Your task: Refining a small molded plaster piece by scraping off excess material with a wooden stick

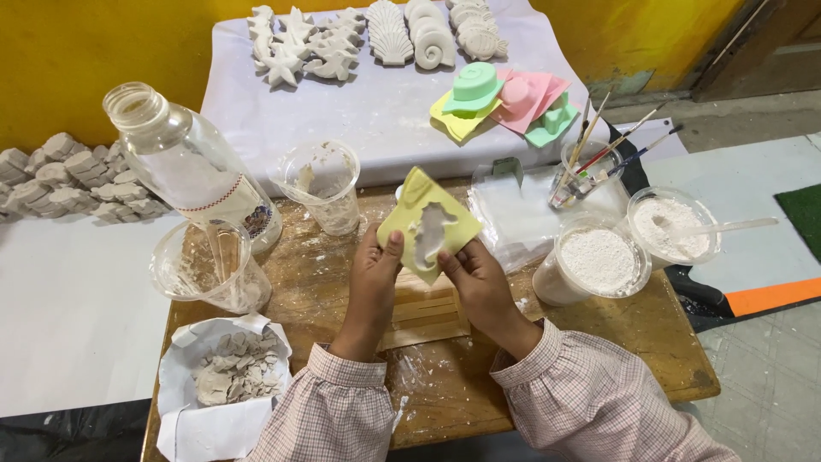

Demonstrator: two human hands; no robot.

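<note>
Both my hands hold a yellow flexible mould (430, 221) above the small wooden table (650, 342). A white plaster seahorse shape (428, 235) fills its cavity. My left hand (375, 278) grips the mould's lower left edge with the thumb on top. My right hand (476, 278) grips its lower right edge. Under my hands lies a stack of wooden sticks (423, 312) on the plaster-smeared tabletop.
Left: a clear glass bottle (192, 167), two plaster-smeared plastic cups (209, 265) (325, 184), a bowl of plaster scraps (227, 372). Right: two tubs of white powder (599, 261) (671, 227), a cup of brushes (586, 175), plastic sheets (513, 214). Behind: white plaster casts (376, 34) and coloured moulds (505, 98).
</note>
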